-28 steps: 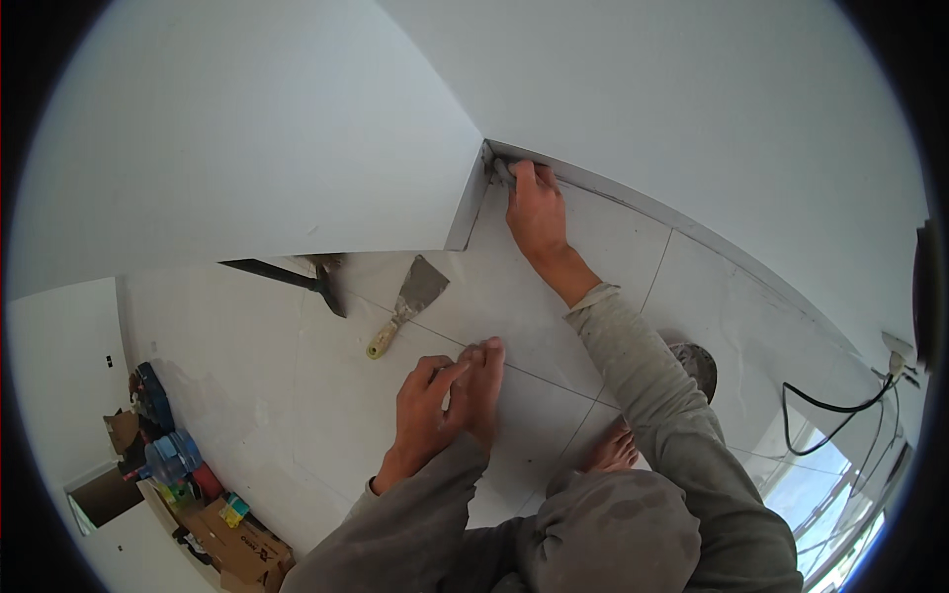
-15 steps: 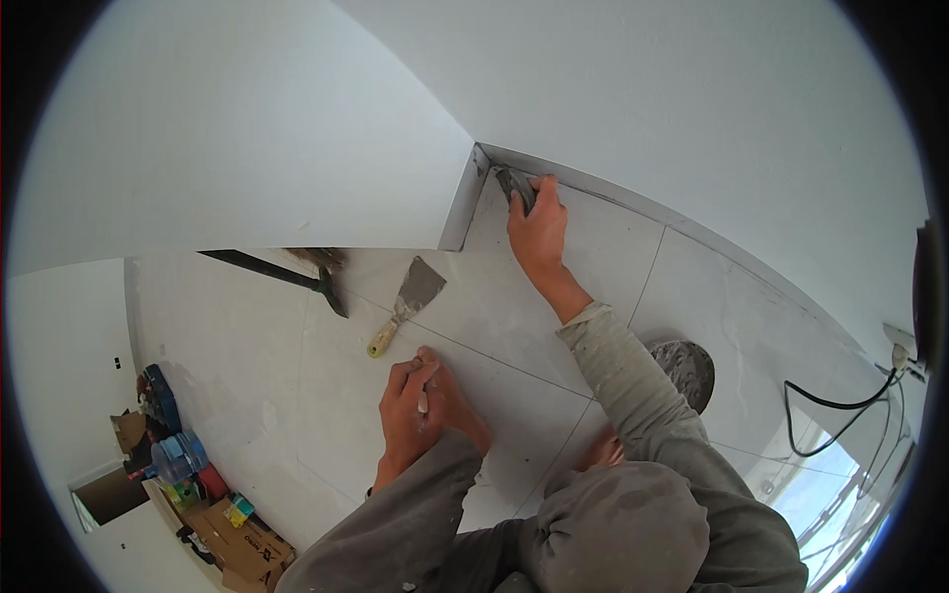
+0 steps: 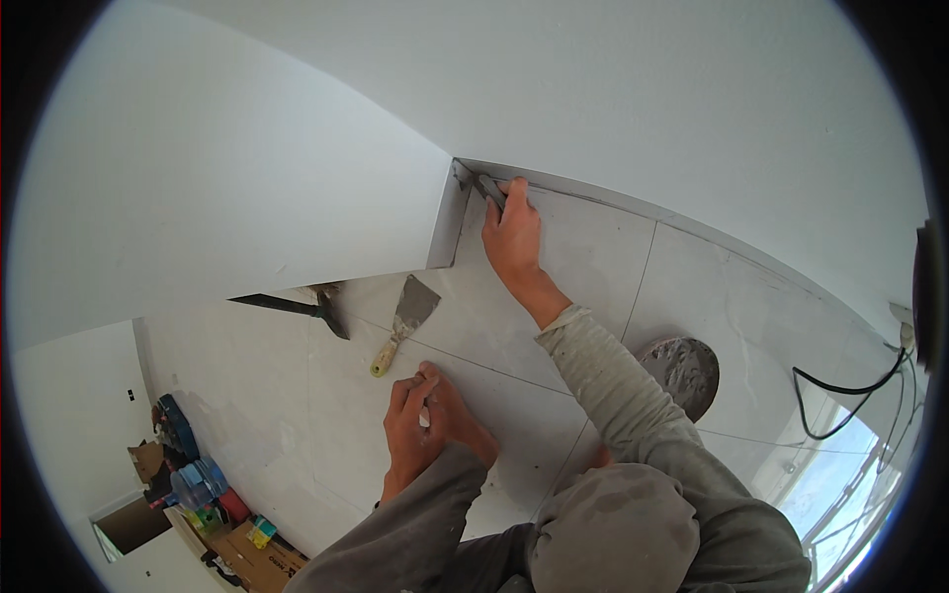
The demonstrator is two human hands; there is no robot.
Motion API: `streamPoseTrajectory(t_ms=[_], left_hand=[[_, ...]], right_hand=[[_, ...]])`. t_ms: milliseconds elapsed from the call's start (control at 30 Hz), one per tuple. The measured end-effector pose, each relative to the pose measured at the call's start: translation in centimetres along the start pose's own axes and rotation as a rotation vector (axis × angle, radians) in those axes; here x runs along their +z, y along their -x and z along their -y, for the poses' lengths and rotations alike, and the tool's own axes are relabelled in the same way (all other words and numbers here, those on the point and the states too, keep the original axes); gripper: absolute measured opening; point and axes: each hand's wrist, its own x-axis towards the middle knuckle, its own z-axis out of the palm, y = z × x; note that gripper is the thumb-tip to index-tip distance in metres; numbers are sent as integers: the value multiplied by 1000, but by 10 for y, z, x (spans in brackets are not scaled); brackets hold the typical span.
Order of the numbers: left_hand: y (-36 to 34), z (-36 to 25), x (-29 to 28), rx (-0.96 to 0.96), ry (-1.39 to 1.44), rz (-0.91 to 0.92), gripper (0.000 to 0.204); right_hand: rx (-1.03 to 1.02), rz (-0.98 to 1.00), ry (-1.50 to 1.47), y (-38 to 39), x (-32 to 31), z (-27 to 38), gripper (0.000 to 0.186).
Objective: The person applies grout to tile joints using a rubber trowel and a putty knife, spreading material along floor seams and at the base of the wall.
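My right hand [image 3: 512, 232] holds a small, flat grey tool [image 3: 487, 186] in the corner where the grey skirting [image 3: 593, 193] meets the short skirting piece [image 3: 445, 237]. My left hand [image 3: 410, 430] rests curled at my bare foot [image 3: 465, 440], with something small and pale, hard to make out, between its fingers. A wide putty knife [image 3: 415, 301] with a pale, smeared handle lies on the tiles beyond it. A round container [image 3: 692, 361] of grey paste stands to the right of my right forearm, partly behind it.
White walls [image 3: 247, 168] meet above the corner. A dark-handled broom [image 3: 277, 302] lies by the left wall edge. At the lower left are a blue water jug [image 3: 198, 484], cardboard [image 3: 252, 553] and other items. Black cables [image 3: 820, 381] hang at the right.
My right hand and its tool have shifted slightly, still at the corner. My left hand curls closer round the pale thing. The whole view has shifted a little, showing more of the paste container.
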Motion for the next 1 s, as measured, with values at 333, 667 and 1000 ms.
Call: streamPoseTrajectory(t_ms=[333, 667, 1000], left_hand=[[9, 9, -18, -69, -16, -14, 34], [11, 6, -16, -99, 0, -16, 31], [11, 2, -17, -111, -4, -4, 33]], right_hand=[[-405, 114, 190, 20, 4, 14, 28], [-377, 123, 193, 19, -2, 20, 25], [-1143, 115, 592, -29, -53, 9, 11]])
